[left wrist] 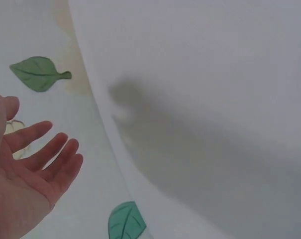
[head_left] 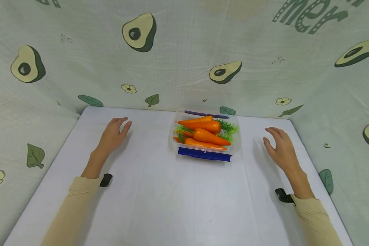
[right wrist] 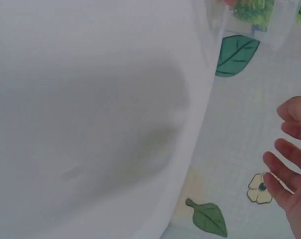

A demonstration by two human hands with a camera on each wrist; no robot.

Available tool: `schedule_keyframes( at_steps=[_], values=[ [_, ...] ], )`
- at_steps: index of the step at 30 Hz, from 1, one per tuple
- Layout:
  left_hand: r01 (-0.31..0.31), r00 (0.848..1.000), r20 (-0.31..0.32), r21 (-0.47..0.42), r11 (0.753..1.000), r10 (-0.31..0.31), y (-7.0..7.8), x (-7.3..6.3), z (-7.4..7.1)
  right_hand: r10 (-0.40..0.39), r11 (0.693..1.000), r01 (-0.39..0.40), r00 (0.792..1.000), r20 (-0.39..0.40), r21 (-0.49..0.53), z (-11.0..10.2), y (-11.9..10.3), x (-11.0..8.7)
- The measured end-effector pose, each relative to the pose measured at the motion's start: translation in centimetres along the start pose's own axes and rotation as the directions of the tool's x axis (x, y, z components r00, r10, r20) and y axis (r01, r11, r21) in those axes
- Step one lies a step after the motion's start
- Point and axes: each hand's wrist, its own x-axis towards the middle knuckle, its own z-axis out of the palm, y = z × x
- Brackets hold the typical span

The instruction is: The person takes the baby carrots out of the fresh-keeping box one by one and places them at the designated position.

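Several orange carrots (head_left: 207, 136) with green tops lie in a clear plastic box (head_left: 237, 145) near the back of the white table. Blue clip flaps (head_left: 204, 154) stick out along the box's front and back sides. To the left of the box, my left hand (head_left: 112, 135) hovers above the table with loosely bent fingers and holds nothing. My right hand (head_left: 281, 148) is held likewise to the right of the box, apart from it. In the right wrist view a corner of the box (right wrist: 279, 25) shows at the top.
The white table (head_left: 172, 205) ends at a hanging cloth (head_left: 184, 51) printed with avocados and leaves, which also covers both sides. A dark wrist strap piece (head_left: 106, 180) sits at the left sleeve, and another dark piece (head_left: 284, 195) at the right.
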Motion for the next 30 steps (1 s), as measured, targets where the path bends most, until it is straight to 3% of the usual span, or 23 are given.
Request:
schedule_keyframes(
  at_steps=[17,30],
  values=[
    [-0.06,0.998,0.003,-0.206,0.977,0.062,5.1,1.8,3.0,0.039,0.997,-0.041,0.999,0.023,0.068,1.8,-2.2,1.6],
    [-0.097,0.994,0.017,-0.318,0.943,0.108,8.0,2.1,5.1,0.086,0.98,-0.097,0.994,0.07,0.175,3.0,-4.3,2.1]
  ],
)
